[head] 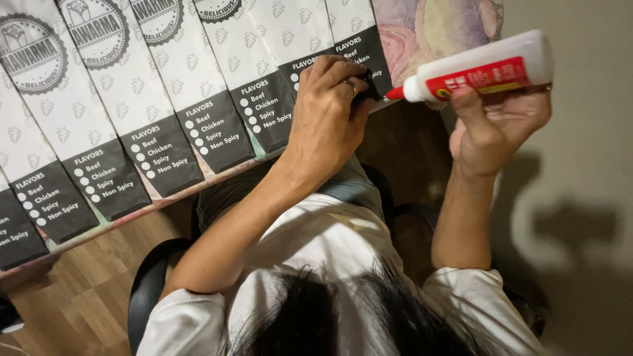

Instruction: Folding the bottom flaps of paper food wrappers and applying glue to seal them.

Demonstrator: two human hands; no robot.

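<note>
Left hand: we are pressing our left hand (328,112), fingers curled together, down on the black end of the rightmost white paper sleeve (359,41).
Right hand: at three o'clock from it, we are clamping our right hand (498,125) around a white plastic glue bottle with a red label (484,69).
Bottle tip: its red nozzle (394,93) is pointing to nine o'clock, just beside the left fingers.
Sleeves: a row of matching white-and-black paper sleeves (165,99) is lying overlapped towards nine o'clock.
Surface: the sleeves are resting on a pale patterned board (435,26) above a wooden floor (86,296).
</note>
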